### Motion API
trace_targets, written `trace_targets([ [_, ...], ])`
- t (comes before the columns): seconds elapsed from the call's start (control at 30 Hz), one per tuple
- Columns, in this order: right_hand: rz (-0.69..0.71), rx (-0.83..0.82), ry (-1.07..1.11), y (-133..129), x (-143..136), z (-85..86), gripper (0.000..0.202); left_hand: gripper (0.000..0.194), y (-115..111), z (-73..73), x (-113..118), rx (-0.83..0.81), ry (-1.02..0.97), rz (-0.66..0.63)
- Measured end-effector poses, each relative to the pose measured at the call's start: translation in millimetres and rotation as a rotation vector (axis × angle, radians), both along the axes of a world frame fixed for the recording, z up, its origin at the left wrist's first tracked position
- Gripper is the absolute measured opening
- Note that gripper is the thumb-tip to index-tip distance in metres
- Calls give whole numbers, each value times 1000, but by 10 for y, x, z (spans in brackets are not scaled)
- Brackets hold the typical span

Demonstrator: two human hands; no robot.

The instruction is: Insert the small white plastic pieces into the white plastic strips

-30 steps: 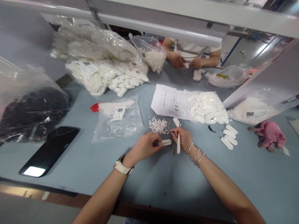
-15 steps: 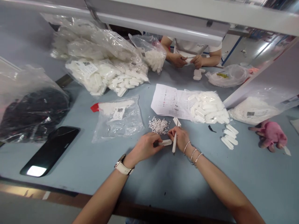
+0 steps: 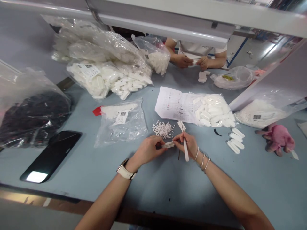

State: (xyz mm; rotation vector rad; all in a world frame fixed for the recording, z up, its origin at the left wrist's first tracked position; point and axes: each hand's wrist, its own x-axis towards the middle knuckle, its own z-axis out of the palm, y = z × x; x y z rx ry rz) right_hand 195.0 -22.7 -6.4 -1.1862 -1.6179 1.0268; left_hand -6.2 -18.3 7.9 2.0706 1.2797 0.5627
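Observation:
Between the thumb and fingers of my left hand (image 3: 150, 148) is a white connector housing (image 3: 168, 145) with rows of small holes, its left end hidden by the fingers. My right hand (image 3: 187, 144) grips a white pen-like tool (image 3: 186, 150), tilted across the palm side. Its thumb and fingertip are pinched at the housing's right end; whether a tiny part is between them I cannot make out. Just beyond both hands lies a heap of small white pins (image 3: 163, 129). A white rectangular piece (image 3: 181, 126) rests beside the heap, close to my right fingers.
A flat plastic bag (image 3: 122, 123), a printed sheet (image 3: 175, 103) and a bag of white housings (image 3: 213, 111) lie beyond the hands. Loose housings (image 3: 235, 140) and pink cloth (image 3: 280, 139) are right, a black phone (image 3: 51, 156) left. A co-worker's hands (image 3: 193, 61) are across the table.
My right hand has shifted slightly right, and the pen-like tool has swung to a different slant. Its fingertips now meet the housing's end. The housing has moved slightly up and left.

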Motion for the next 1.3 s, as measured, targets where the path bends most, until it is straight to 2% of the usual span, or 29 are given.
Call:
trace_targets([
  [0.47, 33, 128, -140, -31, -31, -12, 29, 8, -9, 1, 14, 8, -11, 8],
  [0.77, 155, 420, -410, -21, 12, 62, 23, 16, -7, 43, 35, -19, -14, 15],
  [0.97, 209, 378, -486, -53, 11, 117, 24, 15, -9, 38, 33, -3, -11, 8],
  [1.07, 144, 342, -395, -62, -19, 55, 25, 15, -8, 33, 29, -1, -9, 10],
  [1.2, -99, 264, -288, -16, -58, -78, 26, 11, 0, 13, 17, -8, 8, 16],
  [1.3, -142, 214, -323, 45, -71, -156, 23, 13, 1, 10, 10, -6, 23, 20],
])
